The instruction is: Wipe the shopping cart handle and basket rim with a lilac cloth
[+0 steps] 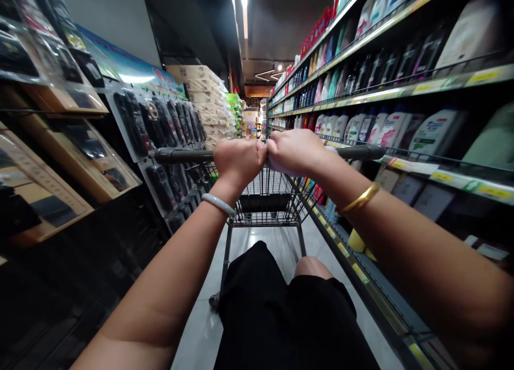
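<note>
Both hands grip the dark handle (182,156) of a wire shopping cart (263,185), close together near its middle. My left hand (240,158) is closed around the bar, with a pale bangle (219,204) on that wrist. Touching it, my right hand (296,149) is also wrapped over the handle, and a gold bangle (358,198) sits on the forearm. Something pale lilac shows under the right hand, but I cannot make out what it is. Behind the handle the cart's basket is partly hidden by the hands. My knees in black cloth are just below the cart.
Shelves (425,89) of shampoo and other bottles line the right side closely. On the left hang packaged goods (160,118), with boxed items (96,161) nearer me. Stacked cartons (204,97) stand farther up the left. A grey tiled floor (201,327) runs along the narrow aisle.
</note>
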The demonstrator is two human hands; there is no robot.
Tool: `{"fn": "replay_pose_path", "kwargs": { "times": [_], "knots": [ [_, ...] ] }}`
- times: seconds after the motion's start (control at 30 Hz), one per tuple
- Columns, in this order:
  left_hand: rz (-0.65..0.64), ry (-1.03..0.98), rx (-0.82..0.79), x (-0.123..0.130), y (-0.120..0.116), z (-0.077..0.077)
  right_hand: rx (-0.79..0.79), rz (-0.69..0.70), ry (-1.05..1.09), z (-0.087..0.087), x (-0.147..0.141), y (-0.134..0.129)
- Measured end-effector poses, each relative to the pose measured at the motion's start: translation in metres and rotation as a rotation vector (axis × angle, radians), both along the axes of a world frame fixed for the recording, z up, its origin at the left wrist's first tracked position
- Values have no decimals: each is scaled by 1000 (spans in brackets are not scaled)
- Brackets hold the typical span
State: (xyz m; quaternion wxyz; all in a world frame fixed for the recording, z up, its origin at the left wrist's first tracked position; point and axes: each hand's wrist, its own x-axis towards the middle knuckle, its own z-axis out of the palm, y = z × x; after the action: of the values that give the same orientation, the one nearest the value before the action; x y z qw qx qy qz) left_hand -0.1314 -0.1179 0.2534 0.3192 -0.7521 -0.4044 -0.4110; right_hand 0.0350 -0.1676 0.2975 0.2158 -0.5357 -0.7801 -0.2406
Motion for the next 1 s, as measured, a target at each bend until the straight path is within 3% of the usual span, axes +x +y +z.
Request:
{"fn": "replay_pose_path", "kwargs": {
  "times": [0.1,0.2,0.37,0.47,0.6,0.8,1.0],
  "knots": [
    [-16,34,19,-3,1,0,24,-67,67,-11,1,-12],
    [-13,63,11,-6,3,0,-75,-90,119,-5,36,-22],
    [10,21,-8,-2,8,-1,-201,-362,227,8,90,-18],
    [13,5,-22,1,14,-1,-85,-439,206,-5,89,-15],
    [-2,-6,-68,2,24,1,160,-368,140,-22,87,-20],
    [-102,-60,-126,21,38,1,-77,-420,210,-4,118,-8],
    [-86,-33,-77,31,52,0,37,-471,226,-13,116,-1]
  ]
}}
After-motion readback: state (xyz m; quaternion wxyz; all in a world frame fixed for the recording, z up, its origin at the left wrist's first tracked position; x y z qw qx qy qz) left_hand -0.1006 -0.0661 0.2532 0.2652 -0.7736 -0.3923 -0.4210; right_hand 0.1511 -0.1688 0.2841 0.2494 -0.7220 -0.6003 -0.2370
